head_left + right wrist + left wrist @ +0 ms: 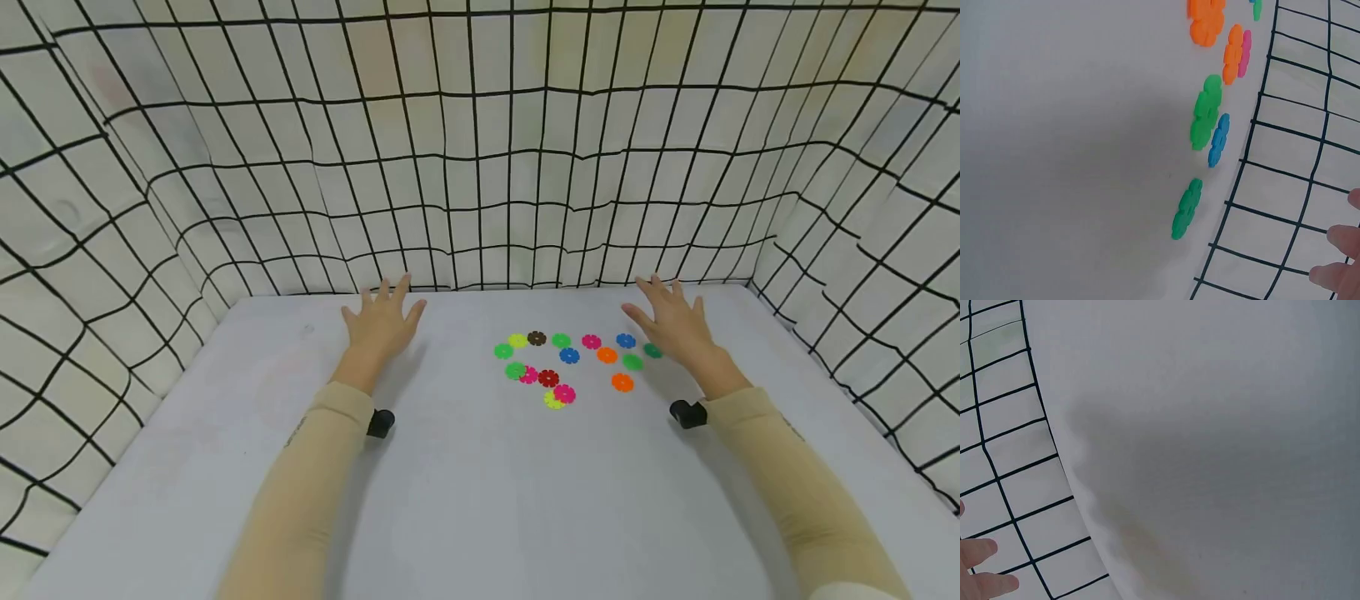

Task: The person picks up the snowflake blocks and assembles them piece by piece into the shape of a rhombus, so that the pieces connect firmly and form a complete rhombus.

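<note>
Several flat flower-shaped plastic discs lie scattered on the white table, right of its middle. Among them in the head view are a brown disc, a dark red disc, an orange disc and a dark green disc. A pink disc overlaps a yellow disc. My left hand is raised with fingers spread, left of the discs, holding nothing. My right hand, also spread and holding nothing, is nearest the dark green disc. Only fingertips show in each wrist view.
A black grid net over pale cloth walls closes off the back and both sides. The white tabletop stretches toward me. Each wrist wears a small black camera, one at the left sleeve and one at the right.
</note>
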Demonstrator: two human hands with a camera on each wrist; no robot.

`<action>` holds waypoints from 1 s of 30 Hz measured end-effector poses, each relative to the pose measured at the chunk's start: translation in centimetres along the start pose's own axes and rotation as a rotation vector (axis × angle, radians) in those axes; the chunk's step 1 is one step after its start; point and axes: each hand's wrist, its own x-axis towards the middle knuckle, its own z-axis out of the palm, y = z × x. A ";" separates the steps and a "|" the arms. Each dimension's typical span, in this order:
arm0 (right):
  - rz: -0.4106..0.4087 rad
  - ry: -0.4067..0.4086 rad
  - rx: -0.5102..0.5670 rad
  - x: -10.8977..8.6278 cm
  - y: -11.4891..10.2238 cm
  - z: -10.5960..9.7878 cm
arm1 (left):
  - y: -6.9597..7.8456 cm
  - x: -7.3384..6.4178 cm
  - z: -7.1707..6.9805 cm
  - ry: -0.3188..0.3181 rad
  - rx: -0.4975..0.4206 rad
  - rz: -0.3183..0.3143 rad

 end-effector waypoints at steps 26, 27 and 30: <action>-0.004 -0.077 0.168 -0.5 -2.5 1.3 | 3.6 -0.9 1.3 -0.007 -0.237 0.086; -0.009 -0.080 0.186 -0.4 -2.5 1.4 | 3.8 -0.9 1.4 -0.014 -0.263 0.086; -0.001 -0.092 0.233 -0.3 -2.5 1.9 | 4.5 -0.8 1.9 -0.046 -0.329 0.093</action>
